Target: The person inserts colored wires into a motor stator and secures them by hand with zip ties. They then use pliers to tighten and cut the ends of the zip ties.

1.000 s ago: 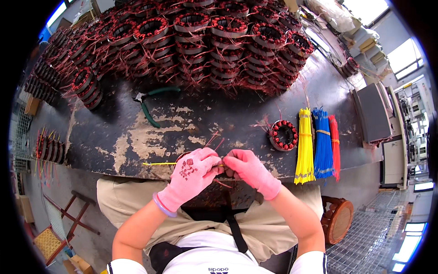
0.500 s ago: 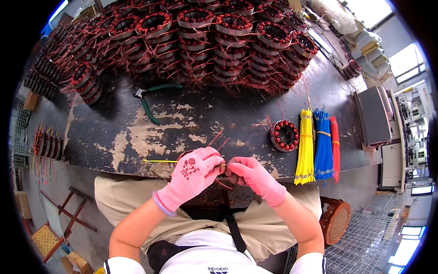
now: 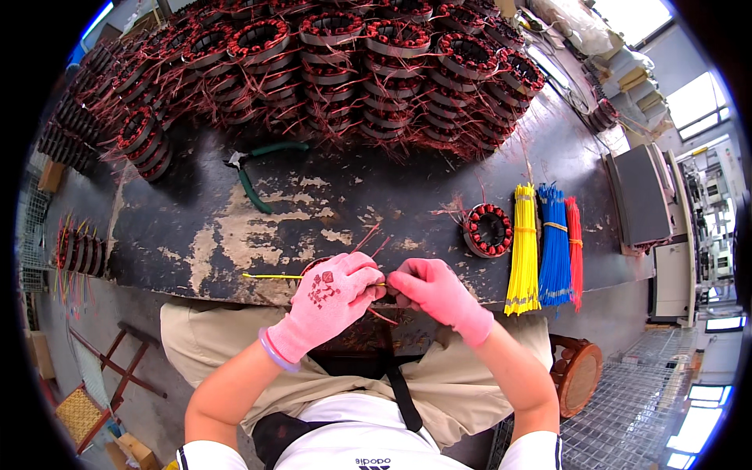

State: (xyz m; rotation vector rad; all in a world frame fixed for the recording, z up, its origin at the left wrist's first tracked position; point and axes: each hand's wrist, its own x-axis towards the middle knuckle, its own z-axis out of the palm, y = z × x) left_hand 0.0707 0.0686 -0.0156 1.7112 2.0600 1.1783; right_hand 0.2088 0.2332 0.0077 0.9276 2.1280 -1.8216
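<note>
My left hand (image 3: 333, 294), in a pink glove, is closed at the table's front edge around a wound stator. The palm hides most of it, leaving thin red lead wires (image 3: 368, 237) poking out above and below. A yellow wire (image 3: 270, 276) sticks out to the left from under this hand. Close beside those fingertips, my gloved right hand (image 3: 439, 296) is curled in a pinch. Whatever lies between its fingers is too small and hidden to name. Another wound stator (image 3: 488, 230) with red coils lies right of my hands.
Bundles of yellow wires (image 3: 522, 251), blue wires (image 3: 554, 251) and red wires (image 3: 574, 251) lie at the right. Green-handled cutters (image 3: 249, 184) rest on the worn black table (image 3: 352, 184). Tall stacks of stators (image 3: 329, 70) fill the back. Several wired stators (image 3: 81, 251) stand at the left edge.
My right hand has turned slightly, its fingers more curled and its knuckles raised. The left hand keeps its grip in nearly the same place.
</note>
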